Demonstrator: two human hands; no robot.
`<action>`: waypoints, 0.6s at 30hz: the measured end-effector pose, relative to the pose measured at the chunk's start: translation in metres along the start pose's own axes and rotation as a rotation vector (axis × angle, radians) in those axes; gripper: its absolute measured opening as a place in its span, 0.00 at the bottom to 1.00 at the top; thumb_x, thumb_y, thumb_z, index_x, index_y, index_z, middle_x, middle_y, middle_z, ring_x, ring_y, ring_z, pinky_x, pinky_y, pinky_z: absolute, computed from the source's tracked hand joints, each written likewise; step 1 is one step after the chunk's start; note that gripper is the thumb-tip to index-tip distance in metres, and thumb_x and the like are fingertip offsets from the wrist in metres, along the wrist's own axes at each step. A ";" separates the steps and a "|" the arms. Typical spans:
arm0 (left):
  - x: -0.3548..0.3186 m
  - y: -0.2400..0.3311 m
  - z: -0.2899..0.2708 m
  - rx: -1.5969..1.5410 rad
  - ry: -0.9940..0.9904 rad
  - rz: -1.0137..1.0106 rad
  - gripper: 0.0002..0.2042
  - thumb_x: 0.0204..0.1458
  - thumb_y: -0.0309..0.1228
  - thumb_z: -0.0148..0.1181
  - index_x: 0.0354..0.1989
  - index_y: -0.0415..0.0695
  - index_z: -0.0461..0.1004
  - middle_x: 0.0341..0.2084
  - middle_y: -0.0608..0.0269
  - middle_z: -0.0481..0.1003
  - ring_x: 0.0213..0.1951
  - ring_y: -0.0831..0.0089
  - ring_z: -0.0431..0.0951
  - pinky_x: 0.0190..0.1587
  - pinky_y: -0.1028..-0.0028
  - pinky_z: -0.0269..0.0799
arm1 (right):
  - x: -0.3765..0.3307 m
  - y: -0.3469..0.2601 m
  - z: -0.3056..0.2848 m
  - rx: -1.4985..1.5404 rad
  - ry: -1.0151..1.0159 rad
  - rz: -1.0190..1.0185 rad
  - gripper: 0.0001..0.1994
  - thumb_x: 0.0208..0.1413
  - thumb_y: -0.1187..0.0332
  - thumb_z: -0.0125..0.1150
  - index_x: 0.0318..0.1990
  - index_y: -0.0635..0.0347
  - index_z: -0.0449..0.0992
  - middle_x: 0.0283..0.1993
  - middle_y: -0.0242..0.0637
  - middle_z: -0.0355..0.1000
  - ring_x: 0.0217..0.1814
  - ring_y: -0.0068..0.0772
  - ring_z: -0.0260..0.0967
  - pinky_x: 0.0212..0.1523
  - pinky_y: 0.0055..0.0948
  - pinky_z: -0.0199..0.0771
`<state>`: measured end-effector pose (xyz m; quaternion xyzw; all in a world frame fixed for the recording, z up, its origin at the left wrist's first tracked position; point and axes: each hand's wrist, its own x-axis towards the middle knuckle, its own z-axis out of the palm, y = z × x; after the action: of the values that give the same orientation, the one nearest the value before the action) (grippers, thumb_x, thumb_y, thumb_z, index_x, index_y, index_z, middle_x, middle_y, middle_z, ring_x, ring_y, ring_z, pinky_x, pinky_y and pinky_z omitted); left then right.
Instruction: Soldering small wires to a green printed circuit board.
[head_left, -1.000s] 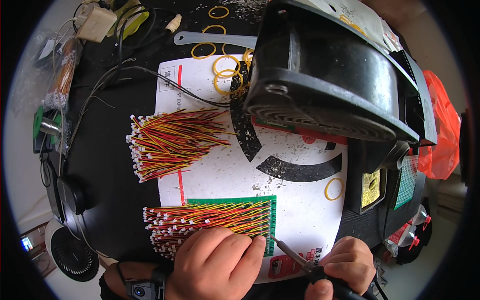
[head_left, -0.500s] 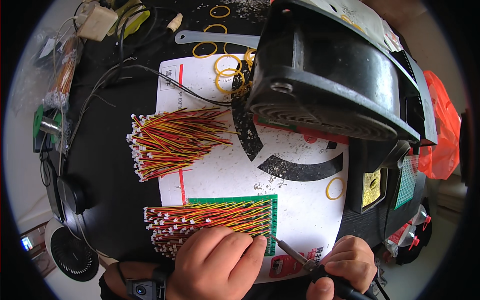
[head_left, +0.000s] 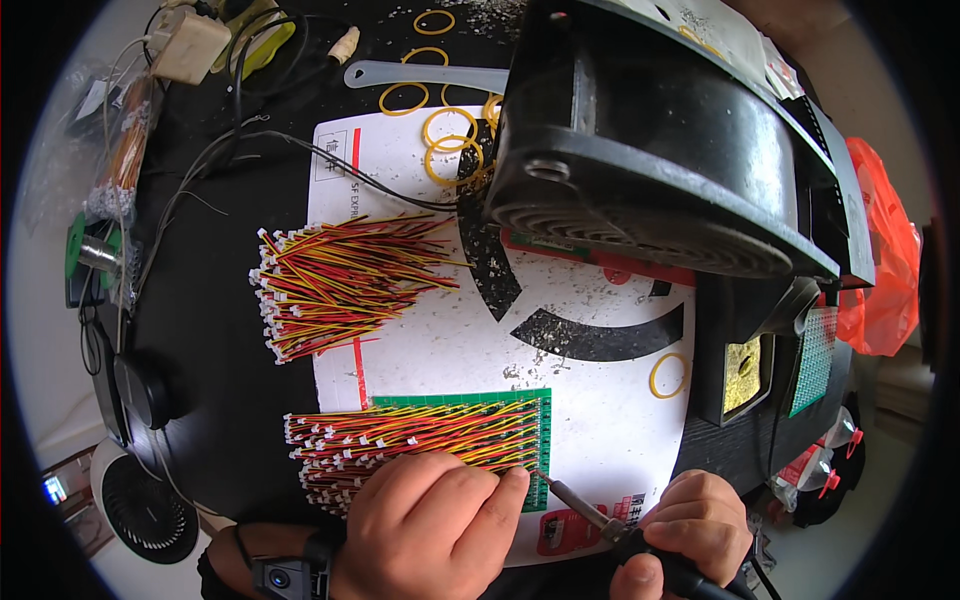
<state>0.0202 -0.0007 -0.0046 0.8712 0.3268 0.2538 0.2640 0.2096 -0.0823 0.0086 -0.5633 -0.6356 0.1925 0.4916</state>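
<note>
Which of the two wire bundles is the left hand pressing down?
The lower bundle, lying across the green circuit board. The left hand rests on it; the upper bundle lies loose on the white sheet, untouched.

Soft, even daylight falls over my bench, bright enough that the white sheet (head_left: 590, 400) beyond my left hand (head_left: 430, 525) nearly washes out. Shadows are faint, pooling only under the black fan housing (head_left: 660, 170) far past my right hand (head_left: 690, 530). The centre looks sharp; toward the rim, straight edges bow and darken into a black circular border.
</note>
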 end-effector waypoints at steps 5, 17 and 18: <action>0.000 -0.001 0.000 -0.006 -0.006 0.000 0.06 0.43 0.17 0.63 0.32 0.33 0.79 0.24 0.59 0.70 0.25 0.62 0.72 0.28 0.69 0.70 | 0.000 0.001 -0.002 0.004 -0.026 -0.003 0.10 0.49 0.73 0.64 0.34 0.70 0.72 0.21 0.40 0.68 0.17 0.30 0.61 0.19 0.28 0.62; 0.000 0.000 0.000 -0.023 -0.035 -0.010 0.07 0.43 0.16 0.63 0.33 0.32 0.78 0.24 0.58 0.70 0.25 0.62 0.71 0.30 0.67 0.69 | -0.005 0.005 -0.003 0.067 0.013 -0.057 0.10 0.50 0.72 0.64 0.34 0.71 0.71 0.21 0.38 0.66 0.17 0.29 0.60 0.18 0.29 0.61; 0.000 -0.001 0.000 -0.022 -0.036 -0.009 0.07 0.43 0.16 0.63 0.33 0.32 0.78 0.24 0.58 0.70 0.26 0.62 0.71 0.30 0.67 0.69 | -0.005 0.005 -0.002 0.055 0.036 -0.040 0.10 0.50 0.72 0.64 0.34 0.71 0.71 0.21 0.38 0.65 0.17 0.29 0.60 0.18 0.29 0.60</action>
<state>0.0195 0.0001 -0.0052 0.8712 0.3231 0.2406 0.2807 0.2134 -0.0857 0.0039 -0.5401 -0.6321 0.1900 0.5221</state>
